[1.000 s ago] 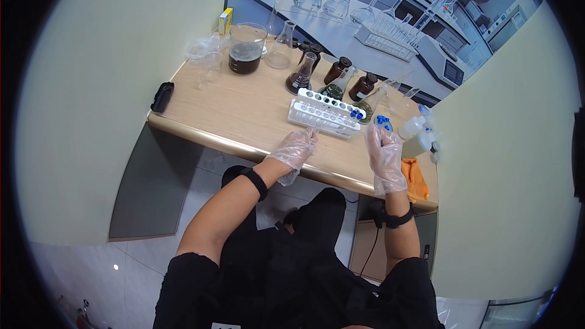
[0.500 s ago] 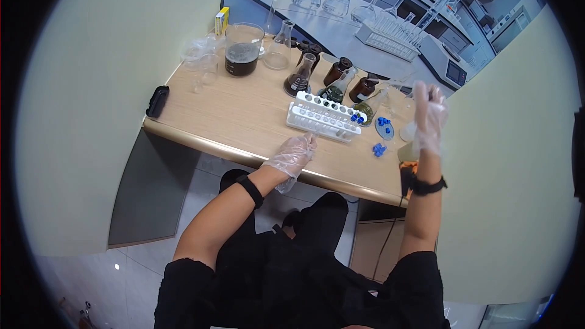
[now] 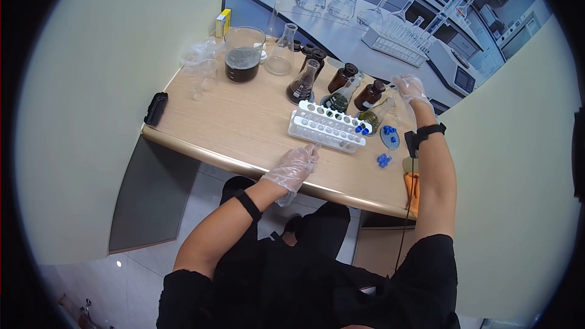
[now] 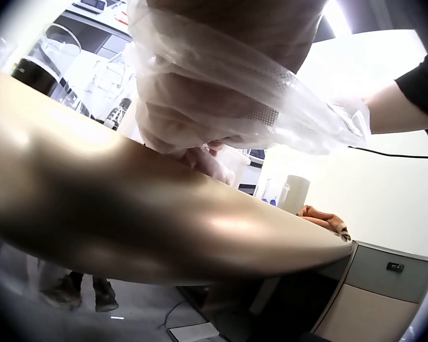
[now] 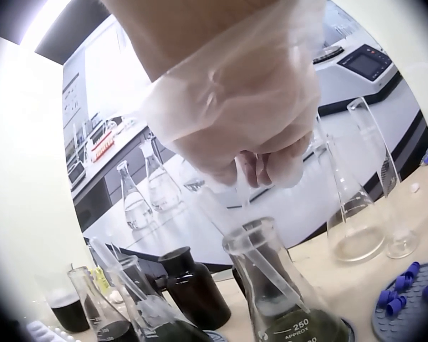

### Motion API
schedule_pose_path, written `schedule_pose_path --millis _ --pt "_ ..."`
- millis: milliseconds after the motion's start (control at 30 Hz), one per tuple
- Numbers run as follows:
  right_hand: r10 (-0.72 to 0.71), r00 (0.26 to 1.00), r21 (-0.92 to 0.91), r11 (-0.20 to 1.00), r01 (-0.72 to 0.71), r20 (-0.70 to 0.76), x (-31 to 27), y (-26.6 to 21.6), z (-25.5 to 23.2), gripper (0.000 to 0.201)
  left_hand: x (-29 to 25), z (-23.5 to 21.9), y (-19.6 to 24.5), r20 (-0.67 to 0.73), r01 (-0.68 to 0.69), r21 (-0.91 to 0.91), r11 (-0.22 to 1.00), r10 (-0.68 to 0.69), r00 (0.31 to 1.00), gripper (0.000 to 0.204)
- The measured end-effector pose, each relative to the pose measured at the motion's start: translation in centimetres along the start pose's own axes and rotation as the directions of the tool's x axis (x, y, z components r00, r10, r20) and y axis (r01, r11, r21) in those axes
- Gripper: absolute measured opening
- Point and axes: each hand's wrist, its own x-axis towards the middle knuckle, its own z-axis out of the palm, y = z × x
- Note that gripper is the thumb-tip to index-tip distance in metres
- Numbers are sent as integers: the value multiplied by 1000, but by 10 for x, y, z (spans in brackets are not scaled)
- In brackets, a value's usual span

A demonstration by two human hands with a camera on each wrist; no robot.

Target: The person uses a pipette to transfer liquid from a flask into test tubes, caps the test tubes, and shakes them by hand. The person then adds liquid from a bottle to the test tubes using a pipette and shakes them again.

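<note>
My left hand [image 3: 294, 166], in a clear plastic glove, is at the desk's front edge with its fingers curled. A small clear tube-like piece shows at its fingertips, mostly hidden by the glove. Just beyond is a white test-tube rack [image 3: 329, 126] with blue-capped tubes at its right end. My gloved right hand [image 5: 235, 114] hangs over a conical flask [image 5: 278, 285] of greenish contents. A translucent dropper [image 5: 271, 267] leans in that flask, its upper end close below the bent fingers. A pale strip shows under the fingertips; I cannot tell whether the fingers pinch it.
Brown bottles [image 3: 370, 95] and a flask of dark liquid [image 3: 301, 88] stand behind the rack. Blue caps lie on a round dish [image 3: 390, 140], with a blue cluster [image 3: 383, 160] nearer. A beaker [image 3: 244, 64] is far left; an orange cloth [image 3: 411, 192] hangs at right.
My right hand has moved from beside the rack, up and right, then over to the flask at the back; the blue cluster it covered now shows. My left hand has stayed nearly still.
</note>
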Motion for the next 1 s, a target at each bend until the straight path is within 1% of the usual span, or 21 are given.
schedule_pose_path --millis 33,100,133,167,200,233,300,367,433,500,567,633,700,733,800,833,900,933,1000 --pt "0 1000 3 1000 0 3 4 1 9 52 -2 -2 5 4 14 -15 1000 -14 1000 18" --pt "13 993 55 998 -19 120 11 6 23 48 -3 -4 10 10 30 -28 999 -30 1000 18" --pt "14 992 56 998 -21 123 13 8 28 48 -3 -5 12 -1 5 -17 1000 -5 1000 18" --pt "17 992 129 991 -33 123 14 11 31 45 -3 -6 14 -12 -19 -7 1000 19 1000 19" --pt "19 992 201 979 -43 123 17 13 34 42 -4 -7 16 -12 -17 -8 1000 16 1000 19" --pt "18 992 200 979 -43 125 17 11 33 42 -6 -11 23 -8 -1 12 1000 1 1000 19" --pt "50 985 281 955 -96 165 14 8 29 35 -6 -11 23 0 16 30 999 -16 1000 20" --pt "50 987 272 958 -91 153 11 5 27 34 -4 -7 16 -25 -43 43 998 44 999 21" --pt "45 989 265 961 -81 139 11 3 28 33 -4 -7 14 -19 -35 49 998 36 999 21" --pt "73 990 324 940 -110 125 11 6 33 30 -5 -8 14 -13 -26 55 998 27 1000 22" --pt "94 987 304 944 -131 131 8 -1 30 32 -4 -6 10 -17 -48 34 998 49 999 22" --pt "117 984 285 947 -152 136 4 -4 23 35 -4 -5 9 -3 -34 31 999 34 999 22" --pt "59 986 165 983 -86 158 2 -5 18 45 -3 -6 10 10 -18 30 999 18 1000 22" --pt "60 986 166 982 -86 159 3 -2 19 45 -4 -7 11 11 -16 29 999 15 1000 22" --pt "70 972 152 983 -106 225 5 3 20 53 -5 -8 15 13 -14 29 999 14 1000 22" --pt "70 972 153 983 -106 224 4 3 20 53 -5 -8 16 8 -3 15 1000 2 1000 21" --pt "85 985 110 989 -102 153 2 4 19 52 -4 -7 15 4 7 2 1000 -7 1000 21" --pt "85 985 110 989 -102 152 -1 2 15 52 -3 -7 12 8 -4 33 999 4 1000 21" --pt "4 991 88 996 -16 133 -7 1 4 52 -3 -4 8 14 -18 63 998 17 1000 20"
